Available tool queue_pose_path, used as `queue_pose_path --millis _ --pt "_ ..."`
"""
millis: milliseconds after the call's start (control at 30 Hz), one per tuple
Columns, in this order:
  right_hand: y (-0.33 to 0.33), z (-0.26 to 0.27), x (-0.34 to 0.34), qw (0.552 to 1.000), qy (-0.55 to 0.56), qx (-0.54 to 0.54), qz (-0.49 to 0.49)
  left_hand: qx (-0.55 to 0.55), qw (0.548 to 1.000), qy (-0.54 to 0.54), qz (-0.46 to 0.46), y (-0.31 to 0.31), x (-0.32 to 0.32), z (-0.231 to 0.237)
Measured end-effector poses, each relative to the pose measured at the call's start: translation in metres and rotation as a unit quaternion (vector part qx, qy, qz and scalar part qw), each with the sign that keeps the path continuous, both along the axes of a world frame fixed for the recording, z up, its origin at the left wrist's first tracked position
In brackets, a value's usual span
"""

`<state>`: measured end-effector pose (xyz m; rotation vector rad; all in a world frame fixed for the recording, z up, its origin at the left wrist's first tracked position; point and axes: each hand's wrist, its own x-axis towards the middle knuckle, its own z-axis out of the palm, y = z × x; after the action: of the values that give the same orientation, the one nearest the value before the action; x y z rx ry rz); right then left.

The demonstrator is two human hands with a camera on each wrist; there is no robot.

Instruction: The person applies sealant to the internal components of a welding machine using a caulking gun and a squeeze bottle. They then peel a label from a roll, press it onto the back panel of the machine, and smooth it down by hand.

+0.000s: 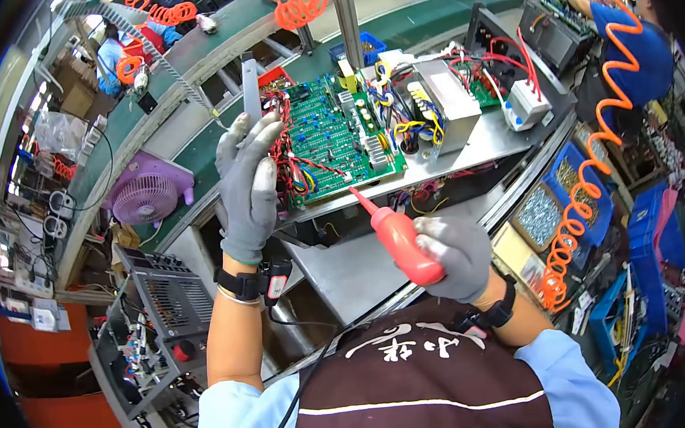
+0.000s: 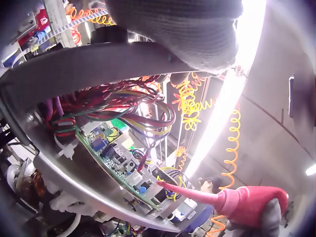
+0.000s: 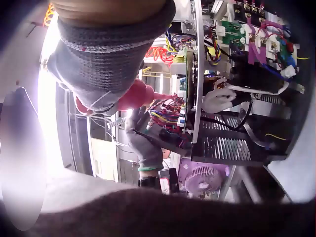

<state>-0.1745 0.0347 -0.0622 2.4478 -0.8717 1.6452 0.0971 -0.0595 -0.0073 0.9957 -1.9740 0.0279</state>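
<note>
A grey-gloved right hand (image 1: 458, 257) grips a red squeeze bottle (image 1: 405, 245). The bottle's thin nozzle points at the front edge of a green circuit board (image 1: 324, 139), close to a small white connector; whether the tip touches cannot be told. In the left wrist view the red bottle (image 2: 247, 205) reaches in from the right. The gloved left hand (image 1: 248, 189) holds the upright end plate of the metal chassis (image 1: 250, 88), left of the board, beside bundled red wires (image 1: 278, 130). From the right wrist, the left hand (image 3: 144, 148) shows beyond the bottle (image 3: 136, 96).
A transformer (image 1: 447, 105) and a white block (image 1: 527, 104) sit on the chassis's right part. A purple fan (image 1: 146, 193) stands at left, screw bins (image 1: 540, 214) at right. Orange coiled hoses (image 1: 586, 187) hang at right. Another person (image 1: 636, 54) is at upper right.
</note>
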Motion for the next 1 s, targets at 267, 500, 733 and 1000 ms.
queue_pose_path --millis 267,500,733,1000 --pt "-0.009 0.003 0.023 0.997 0.06 -0.037 -0.006 -0.012 1.0 0.01 0.025 0.006 -0.001 -0.001" --pt "-0.003 0.0 0.023 0.998 0.057 -0.023 -0.028 -0.03 0.999 0.007 0.028 0.006 0.001 -0.003" --pt "-0.004 0.007 0.022 0.998 0.047 -0.01 -0.033 -0.034 0.999 0.022 0.025 0.005 -0.002 -0.002" --pt "0.001 0.001 0.022 0.989 -0.1 0.104 -0.012 -0.038 0.999 0.025 0.019 0.0 0.0 -0.008"
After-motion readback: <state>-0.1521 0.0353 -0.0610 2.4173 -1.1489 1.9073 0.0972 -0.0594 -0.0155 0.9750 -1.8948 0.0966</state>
